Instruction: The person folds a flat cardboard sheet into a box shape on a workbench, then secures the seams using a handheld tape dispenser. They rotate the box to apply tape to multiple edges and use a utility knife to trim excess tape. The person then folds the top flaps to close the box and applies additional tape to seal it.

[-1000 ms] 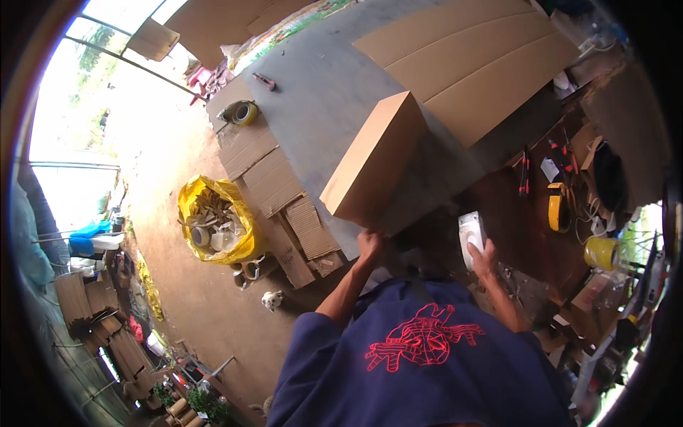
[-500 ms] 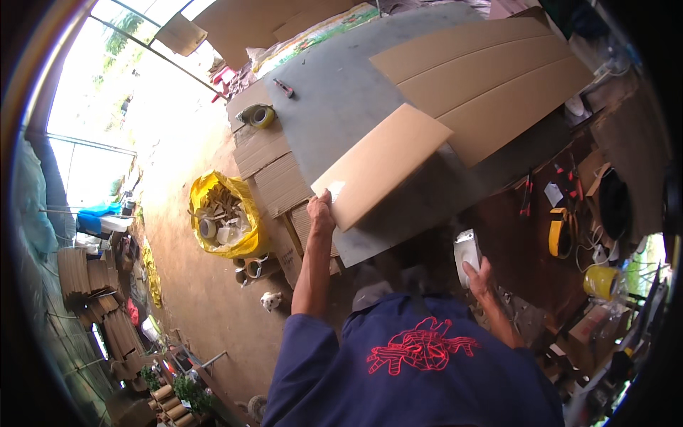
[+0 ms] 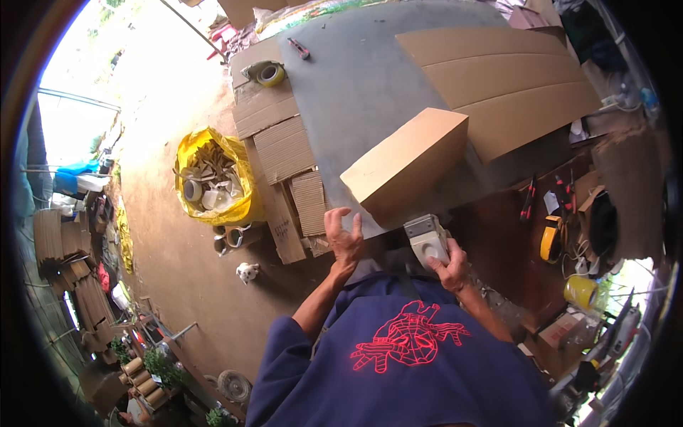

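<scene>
Grey tabletop [image 3: 356, 92] has a brown cardboard box [image 3: 405, 158] sitting near its front edge, a big creased cardboard sheet [image 3: 506, 82] lying flat on the right side, plus a little cutter [image 3: 299, 48] up near the far left. Brown floor's [image 3: 163, 285] got a stuffed yellow bag [image 3: 247, 203] standing on it

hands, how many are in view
2: the left hand, open, to the lower left of the cardboard box; the right hand, gripping an off-white handheld tool.

The head fisheye looks down at the table [image 3: 356, 92], rim perhaps blurred.
</scene>
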Demonstrator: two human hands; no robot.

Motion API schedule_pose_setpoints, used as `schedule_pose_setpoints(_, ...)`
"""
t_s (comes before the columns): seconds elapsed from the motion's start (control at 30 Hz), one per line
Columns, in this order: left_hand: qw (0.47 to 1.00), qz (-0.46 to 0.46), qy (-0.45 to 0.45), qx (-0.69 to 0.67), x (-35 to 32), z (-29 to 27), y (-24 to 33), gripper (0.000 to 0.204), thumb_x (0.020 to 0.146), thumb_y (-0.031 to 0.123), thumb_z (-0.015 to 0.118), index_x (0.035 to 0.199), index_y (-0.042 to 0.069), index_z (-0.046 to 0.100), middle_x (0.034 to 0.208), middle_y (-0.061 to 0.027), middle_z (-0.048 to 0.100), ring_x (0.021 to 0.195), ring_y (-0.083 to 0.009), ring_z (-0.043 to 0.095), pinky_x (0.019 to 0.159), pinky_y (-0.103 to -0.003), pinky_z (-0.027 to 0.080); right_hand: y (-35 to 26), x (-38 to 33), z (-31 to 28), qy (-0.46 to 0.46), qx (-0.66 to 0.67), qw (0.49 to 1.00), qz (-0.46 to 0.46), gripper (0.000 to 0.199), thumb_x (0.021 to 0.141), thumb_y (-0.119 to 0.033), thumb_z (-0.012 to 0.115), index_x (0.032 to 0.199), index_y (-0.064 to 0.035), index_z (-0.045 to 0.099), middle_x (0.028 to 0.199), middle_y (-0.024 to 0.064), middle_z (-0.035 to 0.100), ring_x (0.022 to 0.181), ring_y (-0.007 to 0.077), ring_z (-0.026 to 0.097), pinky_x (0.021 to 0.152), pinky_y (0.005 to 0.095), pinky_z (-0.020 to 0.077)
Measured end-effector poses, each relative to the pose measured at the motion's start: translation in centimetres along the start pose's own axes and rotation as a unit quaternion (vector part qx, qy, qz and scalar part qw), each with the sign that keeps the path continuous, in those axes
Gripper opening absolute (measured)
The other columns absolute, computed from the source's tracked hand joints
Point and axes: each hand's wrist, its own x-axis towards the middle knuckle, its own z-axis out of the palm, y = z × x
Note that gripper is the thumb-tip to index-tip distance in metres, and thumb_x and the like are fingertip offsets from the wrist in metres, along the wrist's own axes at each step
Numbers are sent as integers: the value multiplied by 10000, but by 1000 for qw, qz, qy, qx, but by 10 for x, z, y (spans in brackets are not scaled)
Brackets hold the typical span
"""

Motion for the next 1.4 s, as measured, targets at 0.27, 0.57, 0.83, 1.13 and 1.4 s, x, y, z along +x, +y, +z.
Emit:
schedule_pose_setpoints(0.27,746,-281,-414,-439,45,-65,9,577,1017,398,660,1400,-20,555,1266,-141,669,1227,-270,617,1121,-426,433,-47,16,70,-88,-81,992,-33,501,888,-405,780,1126,1,606,941,240,722,884,441,725,744,464,559)
schedule_pose_setpoints(0.57,740,-281,-476,-383,68,-96,-20,392,1035,335,652,1163,-28,725,1064,-71,732,980,-145,645,893,-306,514,-63,17,129,-73,-75,994,1,478,862,-374,800,1088,2,610,923,237,716,869,454,715,731,474,552)
schedule_pose_setpoints(0.83,799,-245,-463,-297,104,-94,-37,232,973,234,753,1011,6,762,865,-1,725,780,-92,627,744,-265,513,-77,27,169,-29,-105,994,26,449,862,-362,777,1011,14,581,921,285,701,874,492,693,736,512,538)
schedule_pose_setpoints(1.13,847,-148,-354,-368,166,-15,-100,140,964,126,747,964,-14,753,855,-28,733,782,-111,652,765,-266,534,-70,41,228,96,-163,977,97,487,891,-417,745,1032,5,546,906,325,685,867,527,673,744,570,524)
schedule_pose_setpoints(1.4,811,-86,-447,-367,224,36,-95,186,988,200,742,965,16,727,889,-19,730,851,-106,645,863,-283,516,-43,45,274,160,-177,967,93,472,920,-404,723,1041,-12,490,766,298,673,741,500,680,648,561,523)
